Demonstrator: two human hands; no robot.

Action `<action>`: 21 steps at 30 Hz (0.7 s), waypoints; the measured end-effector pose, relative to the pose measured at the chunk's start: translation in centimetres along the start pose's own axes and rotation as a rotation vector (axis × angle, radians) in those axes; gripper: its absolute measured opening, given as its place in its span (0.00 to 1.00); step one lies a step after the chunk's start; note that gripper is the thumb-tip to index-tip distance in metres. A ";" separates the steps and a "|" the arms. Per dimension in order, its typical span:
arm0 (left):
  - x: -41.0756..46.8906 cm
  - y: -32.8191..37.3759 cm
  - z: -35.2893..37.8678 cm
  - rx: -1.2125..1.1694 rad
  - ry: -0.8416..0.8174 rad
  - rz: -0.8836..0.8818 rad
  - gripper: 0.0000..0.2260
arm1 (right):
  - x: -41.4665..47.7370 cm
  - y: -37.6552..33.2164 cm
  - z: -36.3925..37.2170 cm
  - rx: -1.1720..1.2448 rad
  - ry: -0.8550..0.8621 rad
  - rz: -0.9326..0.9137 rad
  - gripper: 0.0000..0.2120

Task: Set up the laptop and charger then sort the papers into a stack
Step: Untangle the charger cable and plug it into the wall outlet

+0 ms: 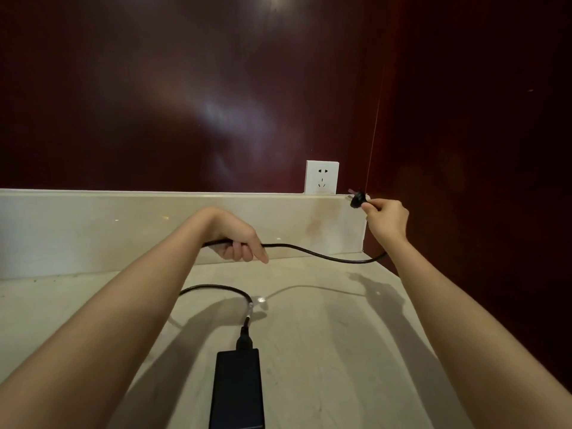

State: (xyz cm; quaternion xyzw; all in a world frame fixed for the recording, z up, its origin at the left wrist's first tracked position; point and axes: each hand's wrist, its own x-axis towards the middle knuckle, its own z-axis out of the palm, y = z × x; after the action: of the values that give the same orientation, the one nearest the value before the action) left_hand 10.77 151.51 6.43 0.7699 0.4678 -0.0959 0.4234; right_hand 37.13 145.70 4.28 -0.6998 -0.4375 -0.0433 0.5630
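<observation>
A black charger brick (pixel 237 388) lies on the pale marble counter (pixel 325 351) near the bottom middle. Its black cable (pixel 325 257) loops up from the brick, passes through my left hand (pixel 238 239), which grips it above the counter, and sags across to my right hand (pixel 387 219). My right hand pinches the black plug (pixel 357 199), prongs pointing left, just right of and slightly below a white wall socket (pixel 322 178). The plug is apart from the socket. No laptop or papers are in view.
A pale marble upstand (pixel 123 224) runs along the back of the counter under a dark red glossy wall (pixel 185 88). A dark red side panel (pixel 479 150) closes the right. The counter's right edge runs diagonally by my right forearm.
</observation>
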 end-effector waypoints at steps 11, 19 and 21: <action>2.4 0.6 -0.5 -0.586 0.582 0.410 0.12 | 1.9 -0.2 0.8 -0.099 -0.088 -0.054 0.12; 6.2 3.1 0.2 -0.805 0.755 0.377 0.11 | 3.9 -2.0 3.4 -0.081 -0.050 0.017 0.11; 6.9 3.3 0.2 -0.844 0.772 0.371 0.11 | 4.5 -2.0 4.0 -0.086 -0.060 0.027 0.11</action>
State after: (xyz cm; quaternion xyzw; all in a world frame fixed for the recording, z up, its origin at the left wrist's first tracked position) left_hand 17.19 155.08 4.39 0.5833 0.4430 0.4603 0.5016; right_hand 36.88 151.54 6.80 -0.7300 -0.4426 -0.0337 0.5197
